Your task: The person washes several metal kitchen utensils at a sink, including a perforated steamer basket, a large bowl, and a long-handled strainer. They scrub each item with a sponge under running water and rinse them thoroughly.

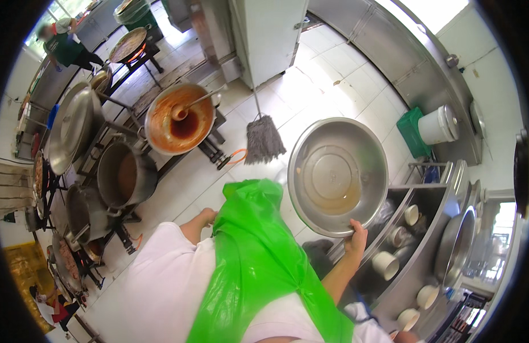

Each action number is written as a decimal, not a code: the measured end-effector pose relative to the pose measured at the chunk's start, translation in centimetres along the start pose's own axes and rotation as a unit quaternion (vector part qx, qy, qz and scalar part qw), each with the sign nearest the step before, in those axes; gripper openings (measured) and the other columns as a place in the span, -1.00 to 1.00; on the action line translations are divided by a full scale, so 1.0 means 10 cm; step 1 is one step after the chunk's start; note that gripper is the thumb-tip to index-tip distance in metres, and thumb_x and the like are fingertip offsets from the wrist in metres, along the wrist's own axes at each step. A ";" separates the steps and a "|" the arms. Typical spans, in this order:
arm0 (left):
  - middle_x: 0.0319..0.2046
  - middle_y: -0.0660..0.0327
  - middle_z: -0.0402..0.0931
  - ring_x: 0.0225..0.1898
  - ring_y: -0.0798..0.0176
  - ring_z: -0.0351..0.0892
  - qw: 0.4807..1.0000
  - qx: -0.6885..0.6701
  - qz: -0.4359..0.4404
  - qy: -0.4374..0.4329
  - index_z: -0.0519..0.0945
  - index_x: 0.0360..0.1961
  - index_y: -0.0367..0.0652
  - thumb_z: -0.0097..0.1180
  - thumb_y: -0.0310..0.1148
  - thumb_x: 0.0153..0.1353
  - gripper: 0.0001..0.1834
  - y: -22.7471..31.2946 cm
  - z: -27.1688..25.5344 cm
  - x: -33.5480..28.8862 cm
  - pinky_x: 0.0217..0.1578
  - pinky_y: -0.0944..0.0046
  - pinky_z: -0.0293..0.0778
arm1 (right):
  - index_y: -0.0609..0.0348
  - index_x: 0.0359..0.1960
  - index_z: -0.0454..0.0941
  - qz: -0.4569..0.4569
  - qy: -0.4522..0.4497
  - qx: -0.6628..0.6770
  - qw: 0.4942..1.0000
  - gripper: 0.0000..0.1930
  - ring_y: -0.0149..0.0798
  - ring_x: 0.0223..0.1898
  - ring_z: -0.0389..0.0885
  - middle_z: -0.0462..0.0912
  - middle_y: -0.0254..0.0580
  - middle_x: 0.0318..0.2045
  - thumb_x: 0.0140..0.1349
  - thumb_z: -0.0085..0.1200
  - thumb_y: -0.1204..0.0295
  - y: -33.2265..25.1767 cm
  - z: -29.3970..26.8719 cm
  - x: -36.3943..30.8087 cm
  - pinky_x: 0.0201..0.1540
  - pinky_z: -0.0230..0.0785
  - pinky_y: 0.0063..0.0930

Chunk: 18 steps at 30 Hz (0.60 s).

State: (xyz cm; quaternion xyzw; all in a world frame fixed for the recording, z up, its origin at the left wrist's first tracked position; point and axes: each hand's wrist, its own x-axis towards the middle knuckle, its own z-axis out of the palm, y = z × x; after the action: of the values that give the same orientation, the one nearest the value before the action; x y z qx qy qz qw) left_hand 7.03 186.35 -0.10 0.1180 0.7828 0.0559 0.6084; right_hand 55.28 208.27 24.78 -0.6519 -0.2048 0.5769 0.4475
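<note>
Steel basin, nearly emptied with a brown film inside, is carried tilted above the right hand, whose fingers clamp its lower rim, while the left hand hangs loosely curled, holding nothing, so setting it down needs a steady grip.

From my remote seat, my left hand was half hidden behind the green plastic apron, so I could not tell its grip. My right hand showed only knuckles; its fingertips lay behind the steel basin. The mop handle's top vanished behind the white cabinet.
</note>
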 end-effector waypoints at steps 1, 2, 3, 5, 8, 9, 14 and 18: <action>-0.23 0.04 0.63 -0.28 0.08 0.63 1.000 0.011 -0.009 -0.005 0.57 -0.05 -0.27 0.04 -0.05 0.36 -0.55 0.18 0.06 0.12 -0.32 -0.04 0.57 | 0.29 -0.38 0.57 -0.004 -0.014 0.022 1.000 -0.90 -0.21 -0.40 0.64 0.59 -0.20 -0.40 0.08 0.18 0.53 -0.13 0.07 0.24 -0.32 0.56 -0.29; -0.23 0.04 0.63 -0.29 0.07 0.64 0.999 0.033 -0.011 -0.016 0.58 -0.05 -0.27 0.05 -0.05 0.36 -0.55 0.45 0.14 0.34 -0.33 -0.04 0.57 | 0.28 -0.37 0.57 -0.003 0.001 0.012 1.000 -0.90 -0.21 -0.39 0.64 0.59 -0.20 -0.40 0.08 0.18 0.53 -0.26 0.07 0.53 -0.33 0.56 -0.29; -0.23 0.03 0.63 -0.30 0.08 0.63 0.997 0.076 0.019 -0.027 0.57 -0.05 -0.27 0.05 -0.06 0.36 -0.56 0.67 0.17 0.60 -0.35 -0.03 0.57 | 0.27 -0.36 0.57 0.002 0.019 0.003 1.000 -0.89 -0.22 -0.39 0.64 0.60 -0.20 -0.40 0.08 0.19 0.53 -0.36 0.07 0.81 -0.33 0.56 -0.29; -0.24 0.02 0.63 -0.33 0.08 0.62 0.988 0.118 0.090 -0.040 0.57 -0.04 -0.28 0.06 -0.08 0.35 -0.56 1.42 0.28 1.12 -0.38 -0.02 0.56 | 0.25 -0.33 0.56 0.003 0.004 -0.011 1.000 -0.87 -0.23 -0.39 0.64 0.60 -0.22 -0.41 0.08 0.19 0.52 -0.72 0.10 1.20 -0.35 0.56 -0.31; -0.28 0.01 0.61 -0.38 0.09 0.61 0.987 0.046 0.153 -0.002 0.58 -0.07 -0.29 0.07 -0.11 0.34 -0.59 3.01 0.49 1.22 -0.43 0.01 0.55 | 0.25 -0.31 0.56 0.002 0.009 -0.007 1.000 -0.85 -0.23 -0.45 0.63 0.60 -0.24 -0.42 0.09 0.19 0.51 -1.31 0.40 1.82 -0.42 0.55 -0.32; -0.34 0.01 0.61 -0.38 0.09 0.61 0.988 0.033 0.150 -0.016 0.59 -0.13 -0.28 0.07 -0.11 0.33 -0.61 3.64 0.53 1.23 -0.43 0.01 0.55 | 0.25 -0.31 0.56 0.005 -0.003 -0.007 1.000 -0.86 -0.26 -0.54 0.60 0.60 -0.24 -0.46 0.11 0.18 0.49 -1.51 0.46 2.00 -0.54 0.49 -0.34; -0.43 0.17 0.58 -0.43 0.30 0.55 0.963 -0.016 0.260 -0.069 0.58 -0.21 -0.22 0.08 -0.09 0.32 -0.64 6.62 0.64 1.51 -0.54 0.23 0.44 | 0.47 -0.22 0.56 0.023 -0.004 -0.017 1.000 -0.74 -0.14 -0.35 0.68 0.65 0.02 -0.33 0.12 0.15 0.48 -2.32 0.92 3.02 -0.39 0.51 -0.32; -0.45 0.22 0.57 -0.49 0.35 0.51 0.901 -0.025 0.429 -0.061 0.57 -0.16 -0.20 0.05 -0.06 0.34 -0.62 8.52 0.73 1.42 -0.56 0.31 0.41 | 0.43 -0.22 0.56 0.006 -0.009 -0.006 1.000 -0.76 -0.20 -0.46 0.63 0.64 -0.06 -0.39 0.13 0.14 0.48 -2.94 1.25 3.93 -0.49 0.45 -0.35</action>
State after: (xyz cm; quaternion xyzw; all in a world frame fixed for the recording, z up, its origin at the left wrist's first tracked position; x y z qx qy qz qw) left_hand 20.78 271.79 4.43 0.4306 0.6162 0.3234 0.5748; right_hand 60.74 258.55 27.34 -0.6504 -0.2082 0.5841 0.4387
